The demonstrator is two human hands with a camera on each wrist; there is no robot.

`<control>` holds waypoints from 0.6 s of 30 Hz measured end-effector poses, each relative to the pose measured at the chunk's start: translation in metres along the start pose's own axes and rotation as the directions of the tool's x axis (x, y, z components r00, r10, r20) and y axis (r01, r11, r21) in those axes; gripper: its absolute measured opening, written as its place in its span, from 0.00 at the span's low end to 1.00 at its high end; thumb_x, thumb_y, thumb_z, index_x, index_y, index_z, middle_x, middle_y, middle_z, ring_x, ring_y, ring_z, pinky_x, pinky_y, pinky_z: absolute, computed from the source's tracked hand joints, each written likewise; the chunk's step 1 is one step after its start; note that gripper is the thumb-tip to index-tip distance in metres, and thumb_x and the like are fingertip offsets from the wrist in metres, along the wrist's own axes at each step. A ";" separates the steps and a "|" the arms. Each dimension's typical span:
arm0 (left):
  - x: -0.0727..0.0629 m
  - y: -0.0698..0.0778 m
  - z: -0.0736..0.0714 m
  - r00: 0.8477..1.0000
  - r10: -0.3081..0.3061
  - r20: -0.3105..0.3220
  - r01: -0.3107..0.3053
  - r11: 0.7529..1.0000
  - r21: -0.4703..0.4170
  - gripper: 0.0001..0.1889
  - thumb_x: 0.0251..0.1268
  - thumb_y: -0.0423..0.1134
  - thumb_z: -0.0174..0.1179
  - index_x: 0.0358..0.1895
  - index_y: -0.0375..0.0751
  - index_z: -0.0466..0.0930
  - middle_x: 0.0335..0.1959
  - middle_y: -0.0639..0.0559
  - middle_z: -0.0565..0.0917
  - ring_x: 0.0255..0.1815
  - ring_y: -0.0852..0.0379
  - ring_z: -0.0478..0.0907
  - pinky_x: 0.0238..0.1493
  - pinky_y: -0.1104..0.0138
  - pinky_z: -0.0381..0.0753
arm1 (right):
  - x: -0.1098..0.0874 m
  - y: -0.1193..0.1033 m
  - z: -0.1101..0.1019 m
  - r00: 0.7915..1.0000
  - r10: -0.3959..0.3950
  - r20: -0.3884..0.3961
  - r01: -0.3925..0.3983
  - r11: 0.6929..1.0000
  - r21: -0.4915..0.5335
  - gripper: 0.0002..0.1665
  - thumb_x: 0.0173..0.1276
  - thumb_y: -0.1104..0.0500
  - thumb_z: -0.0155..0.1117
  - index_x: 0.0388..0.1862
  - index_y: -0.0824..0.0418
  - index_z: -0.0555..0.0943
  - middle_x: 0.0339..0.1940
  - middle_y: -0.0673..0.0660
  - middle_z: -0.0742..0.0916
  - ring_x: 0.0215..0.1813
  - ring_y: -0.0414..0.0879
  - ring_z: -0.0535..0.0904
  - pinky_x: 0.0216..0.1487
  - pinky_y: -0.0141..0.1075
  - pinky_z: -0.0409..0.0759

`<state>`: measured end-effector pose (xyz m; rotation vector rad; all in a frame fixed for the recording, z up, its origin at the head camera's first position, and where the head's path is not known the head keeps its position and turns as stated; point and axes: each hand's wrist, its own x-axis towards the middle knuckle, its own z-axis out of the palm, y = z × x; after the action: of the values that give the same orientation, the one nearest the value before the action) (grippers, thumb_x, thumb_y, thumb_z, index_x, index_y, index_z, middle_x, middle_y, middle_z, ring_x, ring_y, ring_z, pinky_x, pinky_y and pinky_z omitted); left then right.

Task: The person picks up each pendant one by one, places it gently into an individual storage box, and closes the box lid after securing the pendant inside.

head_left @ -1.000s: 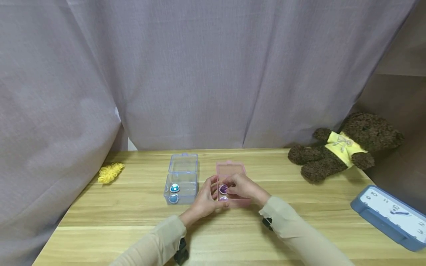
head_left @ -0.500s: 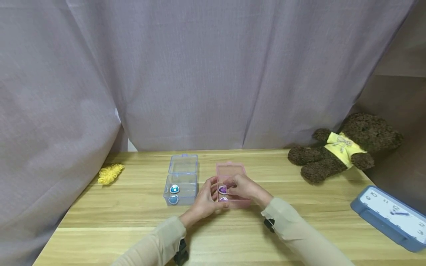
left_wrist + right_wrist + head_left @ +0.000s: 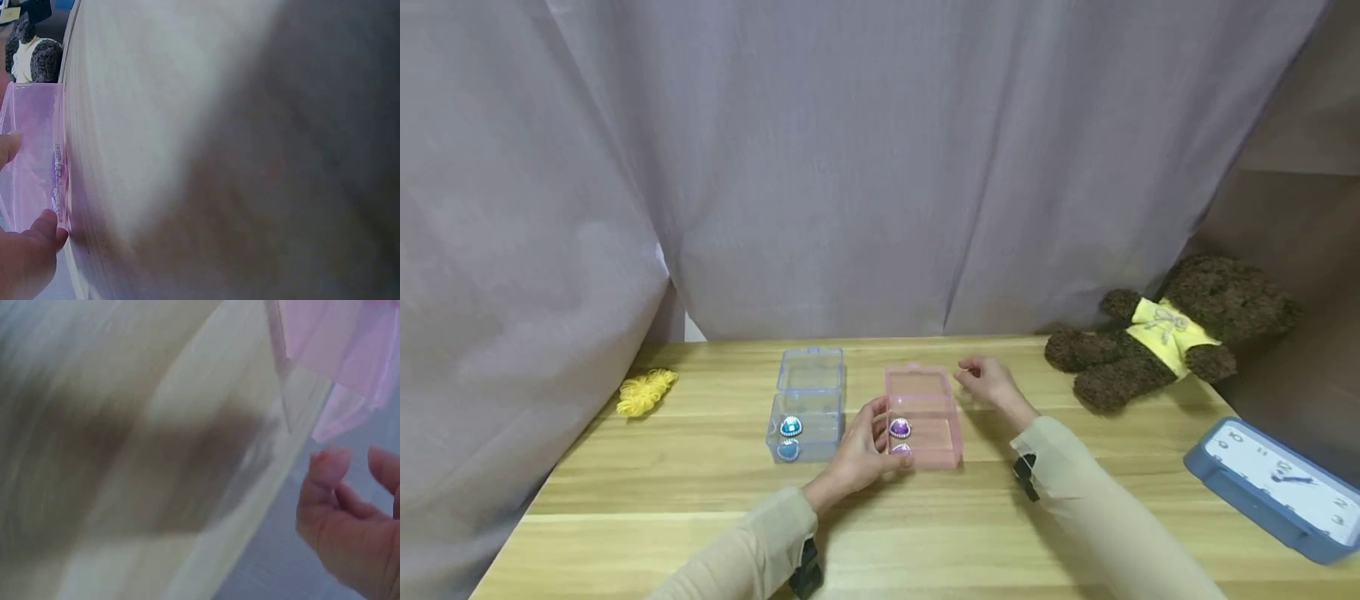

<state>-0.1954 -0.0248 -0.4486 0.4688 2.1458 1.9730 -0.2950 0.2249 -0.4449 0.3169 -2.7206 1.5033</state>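
A pink see-through plastic box [image 3: 938,457] stands on the table with its lid [image 3: 917,382] raised at the back. Two purple gems with white beaded edges lie along its left side; the rear purple gem [image 3: 900,427] shows whole, the front one partly behind the wall. My left hand [image 3: 853,454] grips the box's left side, thumb at the front wall, as the left wrist view also shows with the thumb [image 3: 44,231]. Beyond the box's right rear corner my right hand [image 3: 992,385] is in the air, fingers loosely bent, holding nothing. In the right wrist view its thumb [image 3: 328,469] and fingertips are apart.
Left of the hands stands a blue see-through box [image 3: 829,450], lid up, holding two blue gems [image 3: 791,426]. Yellow yarn [image 3: 646,392] lies at far left. A brown teddy bear [image 3: 1165,333] and a blue clock [image 3: 1273,492] lie on the right. A grey curtain [image 3: 820,167] hangs behind.
My right hand has left the purple gem in the pink box and moved up and to the right, out of the box. The left hand keeps its grip.
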 end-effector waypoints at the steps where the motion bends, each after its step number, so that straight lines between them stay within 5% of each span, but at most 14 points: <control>1: 0.000 0.000 0.000 1.000 0.000 0.001 0.000 1.000 0.005 0.50 0.40 0.20 0.68 0.70 0.28 0.49 0.69 0.32 0.59 0.68 0.38 0.62 0.68 0.58 0.67 | 0.006 0.011 0.001 0.999 0.025 0.040 -0.027 0.999 0.034 0.22 0.66 0.56 0.61 0.51 0.73 0.77 0.29 0.60 0.85 0.26 0.45 0.80 0.25 0.32 0.82; 4: 0.001 0.000 0.000 1.000 0.009 0.006 -0.009 1.000 0.009 0.50 0.40 0.20 0.69 0.70 0.27 0.49 0.69 0.31 0.59 0.68 0.37 0.62 0.67 0.59 0.68 | 0.011 0.017 0.003 0.986 0.102 0.133 -0.121 0.982 0.148 0.25 0.67 0.57 0.59 0.56 0.75 0.73 0.28 0.59 0.84 0.25 0.41 0.78 0.23 0.30 0.81; 7: 0.002 -0.002 0.001 1.000 0.022 0.000 -0.022 1.000 0.011 0.49 0.40 0.19 0.69 0.69 0.27 0.50 0.69 0.31 0.59 0.68 0.37 0.62 0.68 0.58 0.67 | -0.010 -0.034 0.001 0.983 0.157 0.092 -0.165 0.982 0.095 0.22 0.70 0.63 0.53 0.56 0.79 0.71 0.30 0.63 0.83 0.26 0.40 0.76 0.25 0.29 0.79; 10: 0.002 -0.002 0.001 1.000 0.030 -0.007 -0.030 1.000 0.007 0.49 0.39 0.19 0.69 0.69 0.26 0.50 0.69 0.31 0.59 0.68 0.36 0.62 0.68 0.57 0.67 | -0.027 -0.068 -0.005 0.994 0.103 0.030 -0.106 0.988 0.114 0.21 0.74 0.62 0.47 0.54 0.81 0.71 0.28 0.60 0.80 0.27 0.37 0.73 0.25 0.25 0.77; 14: 0.002 -0.002 0.000 1.000 0.020 -0.009 -0.020 1.000 0.015 0.49 0.39 0.19 0.69 0.69 0.26 0.50 0.69 0.31 0.58 0.68 0.36 0.61 0.68 0.57 0.67 | -0.046 -0.086 -0.008 0.991 0.131 0.003 -0.128 0.968 0.215 0.30 0.78 0.54 0.38 0.49 0.82 0.74 0.24 0.53 0.77 0.25 0.36 0.72 0.25 0.26 0.79; 18: 0.002 -0.001 0.000 1.000 0.023 -0.004 -0.023 1.000 -0.003 0.49 0.39 0.17 0.68 0.69 0.25 0.49 0.69 0.29 0.58 0.68 0.35 0.62 0.67 0.57 0.68 | -0.066 -0.091 -0.007 0.981 0.191 0.023 -0.191 0.951 0.241 0.31 0.75 0.48 0.45 0.49 0.78 0.75 0.26 0.53 0.80 0.26 0.38 0.75 0.31 0.30 0.84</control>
<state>-0.1970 -0.0241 -0.4496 0.4917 2.1487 1.9906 -0.2138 0.1948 -0.3729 0.0543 -2.6332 1.8907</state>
